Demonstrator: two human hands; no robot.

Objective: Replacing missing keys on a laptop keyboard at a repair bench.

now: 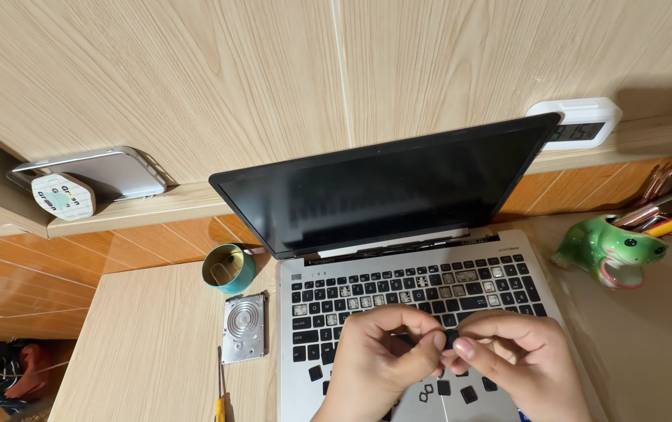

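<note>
Keycap, small and black, is pinched between the fingertips of my left hand and right hand, raised just above the laptop keyboard so I can see it, loose keycaps lying beneath my wrists

Green frog holder, tape roll, hard drive.

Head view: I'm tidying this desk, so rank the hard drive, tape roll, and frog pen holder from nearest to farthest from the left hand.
From the left hand:
1. Hard drive, on the desk just left of the laptop.
2. Tape roll, farther back on the left, behind the drive.
3. Frog pen holder, far right, past the laptop.
</note>
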